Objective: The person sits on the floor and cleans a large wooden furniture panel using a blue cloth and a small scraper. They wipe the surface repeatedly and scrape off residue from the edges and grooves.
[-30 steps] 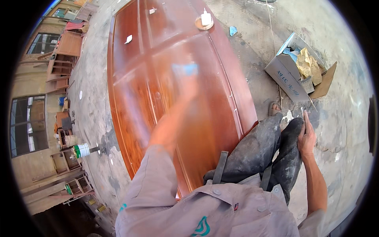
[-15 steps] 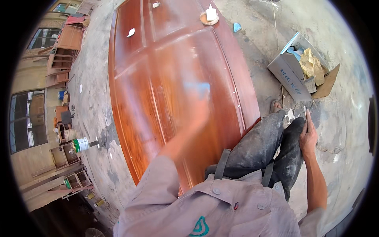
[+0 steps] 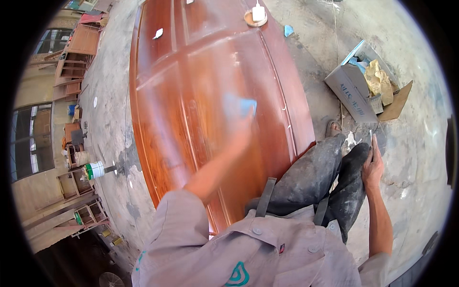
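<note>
A large reddish-brown panelled wooden door [image 3: 162,138] lies in front of me. On its middle, my left hand [image 3: 243,128], smeared by motion, presses a blue sheet [image 3: 247,106] like sandpaper or cloth against the wood. Pale hazy streaks cover the surface around it. At my right, over my dusty dark trousers [image 3: 351,189], my right hand [image 3: 373,168] is closed with its fingers pointing away. Something thin and light-coloured shows by its fingertips, too small to name.
At the door's far right corner, a white bottle [image 3: 258,13] stands in a round dish [image 3: 248,20]. A white scrap [image 3: 158,34] rests farther left. An open cardboard box [image 3: 354,98] of crumpled paper is on the floor at right. Left stand a bucket [image 3: 95,170] and wooden frames [image 3: 91,214].
The blue sheet and my left hand stay near the same spot, still blurred. My view has shifted slightly, and my right hand keeps its place.
</note>
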A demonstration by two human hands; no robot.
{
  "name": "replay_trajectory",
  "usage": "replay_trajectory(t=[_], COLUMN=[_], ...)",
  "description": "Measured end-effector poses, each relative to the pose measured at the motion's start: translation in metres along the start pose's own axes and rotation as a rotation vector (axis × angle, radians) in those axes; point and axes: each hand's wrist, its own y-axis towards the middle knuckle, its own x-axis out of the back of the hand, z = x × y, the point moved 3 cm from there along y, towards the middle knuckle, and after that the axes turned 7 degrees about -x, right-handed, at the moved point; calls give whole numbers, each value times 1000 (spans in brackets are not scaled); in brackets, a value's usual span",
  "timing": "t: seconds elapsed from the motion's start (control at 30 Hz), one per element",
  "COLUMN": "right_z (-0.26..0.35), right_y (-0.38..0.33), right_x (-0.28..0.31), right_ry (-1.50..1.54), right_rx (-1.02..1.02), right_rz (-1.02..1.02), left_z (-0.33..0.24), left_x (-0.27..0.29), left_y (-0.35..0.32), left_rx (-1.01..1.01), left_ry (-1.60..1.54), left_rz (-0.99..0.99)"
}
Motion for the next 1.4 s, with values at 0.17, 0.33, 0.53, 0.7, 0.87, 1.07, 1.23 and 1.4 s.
replay_trajectory(t=[0.17, 0.33, 0.53, 0.7, 0.87, 1.07, 1.23, 1.4], right_z=[10, -4, 13, 3, 5, 5, -5, 12], right_y=[3, -1, 4, 5, -1, -5, 1, 2], right_x=[-9, 1, -3, -4, -1, -1, 3, -3], right_ry=[5, 28, 11, 32, 30, 9, 25, 3], right_rx=[-16, 2, -2, 55, 17, -10, 40, 21], right_rz=[70, -15, 37, -9, 14, 21, -66, 1], left_z=[11, -28, -56, -29, -39, -27, -31, -31], left_x=[-11, -14, -3, -31, -29, -11, -36, -17], left_y=[-23, -148, -112, -103, -124, -75, -136, -95], left_rx=[-8, 19, -44, 46, -69, -31, -68, 21], left_ry=[209, -4, 257, 139, 282, 198, 259, 137], left_rz=[24, 114, 97, 4, 54, 2, 38, 59])
